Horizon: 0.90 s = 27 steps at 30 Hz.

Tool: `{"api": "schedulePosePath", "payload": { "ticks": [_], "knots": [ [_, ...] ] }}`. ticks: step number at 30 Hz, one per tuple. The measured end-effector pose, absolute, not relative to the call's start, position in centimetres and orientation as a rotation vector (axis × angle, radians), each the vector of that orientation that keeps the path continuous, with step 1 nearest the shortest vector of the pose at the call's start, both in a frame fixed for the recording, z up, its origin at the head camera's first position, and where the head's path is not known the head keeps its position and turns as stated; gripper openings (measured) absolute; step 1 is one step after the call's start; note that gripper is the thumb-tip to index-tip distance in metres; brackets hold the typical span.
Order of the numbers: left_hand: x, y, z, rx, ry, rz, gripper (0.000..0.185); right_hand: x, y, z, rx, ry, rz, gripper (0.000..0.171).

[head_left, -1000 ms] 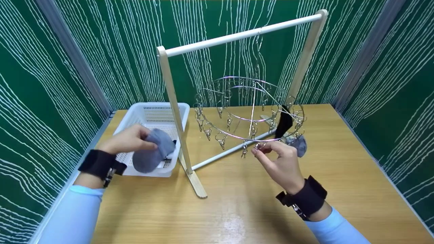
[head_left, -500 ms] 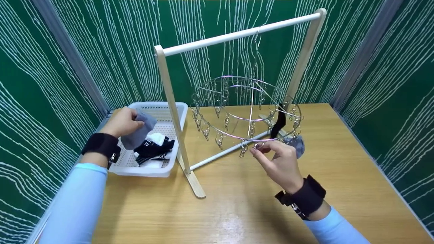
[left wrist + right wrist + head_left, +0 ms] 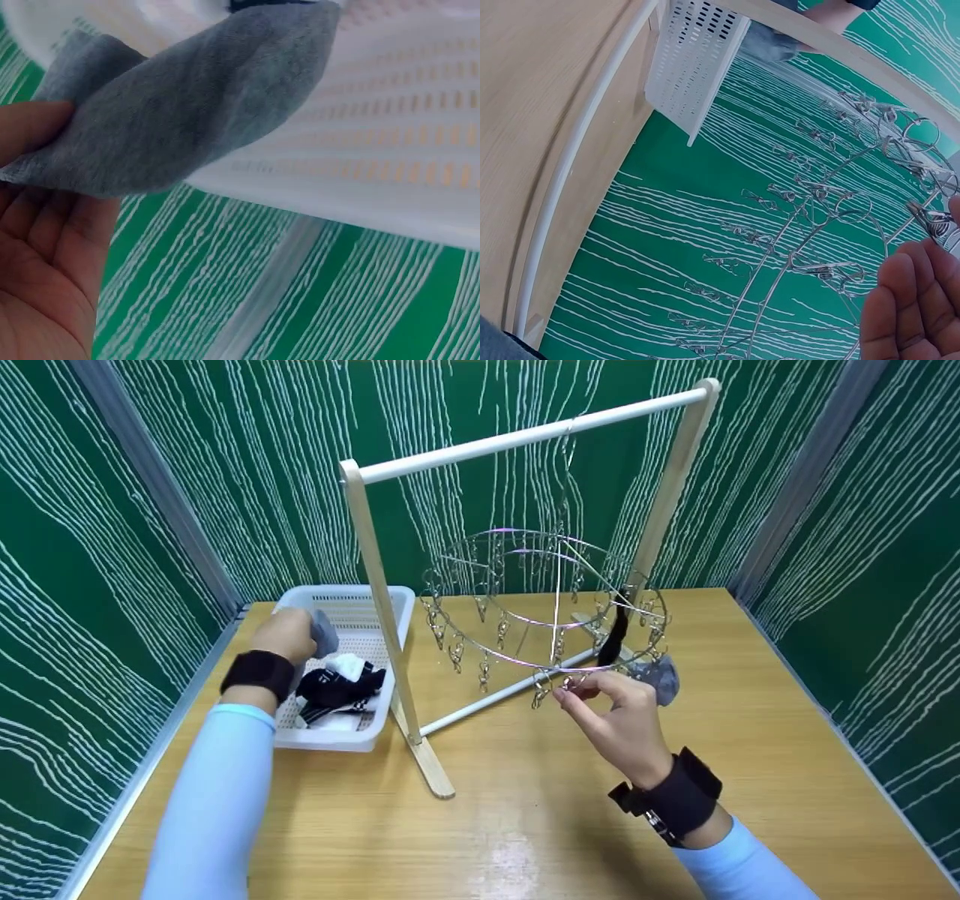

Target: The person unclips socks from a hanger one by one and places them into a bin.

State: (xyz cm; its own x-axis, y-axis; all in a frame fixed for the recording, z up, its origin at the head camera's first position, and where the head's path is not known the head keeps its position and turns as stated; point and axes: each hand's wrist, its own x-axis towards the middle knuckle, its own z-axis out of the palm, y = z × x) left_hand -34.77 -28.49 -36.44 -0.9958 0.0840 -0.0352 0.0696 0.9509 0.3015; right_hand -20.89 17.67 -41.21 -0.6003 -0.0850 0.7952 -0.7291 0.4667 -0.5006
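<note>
A wooden stand point(image 3: 363, 525) with a white top bar stood on the counter point(image 3: 487, 825). To the left of the stand, the person's left hand point(image 3: 285, 634) was up over a white basket point(image 3: 330, 744). It was closed in a pinch, with the thumb pressing a gray cloth point(image 3: 202, 105) against the fingers. The gray cloth hung past the fingertips, a bit folded and twisted, on the side of the hand toward the stand. I could not tell if it touched the basket. Inside the basket, left of the stand, lay a pile of black and white clothes point(image 3: 337, 690). A round hanger point(image 3: 556, 615) hung from the stand's top bar, with lots of little clips point(image 3: 456, 652) around its rings. The right hand point(image 3: 619, 720) was in front of the stand, at the near edge of the round hanger. Its thumb and finger were nearly together and pinched one metal clip point(image 3: 933, 220). I could not tell how wide the mouth of that clip was. The gray cloth was well apart from the right hand, with the stand's left post between them. Near the stand's right post, a black cloth point(image 3: 615, 634) hung from the round hanger, and another gray piece point(image 3: 664, 679) showed just behind the right hand.
</note>
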Motion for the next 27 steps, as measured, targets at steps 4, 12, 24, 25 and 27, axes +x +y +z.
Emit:
{"api": "schedulePosePath", "payload": {
  "ticks": [4, 12, 24, 25, 27],
  "knots": [
    [-35.3, -27.5, -37.7, 0.228, 3.081, 0.220, 0.012, -20.9, 17.7, -41.2, 0.669, -1.998, 1.142, 0.014],
    [-34.0, -24.4, -37.7, 0.201, 2.841, 0.203, 0.015, -20.9, 17.7, -41.0, 0.669, -2.005, 1.163, 0.014],
    [-34.1, -23.9, -38.6, 0.153, 2.675, 0.240, 0.025, -20.9, 17.8, -41.1, 0.670, -1.992, 1.180, 0.015],
    [-34.3, -24.0, -38.5, 0.163, 2.685, 0.265, 0.026, -20.8, 17.8, -41.1, 0.672, -1.988, 1.181, 0.015],
    [-34.6, -24.3, -38.2, 0.192, 2.706, 0.329, 0.029, -20.8, 17.9, -41.1, 0.676, -1.977, 1.178, 0.016]
  ]
}}
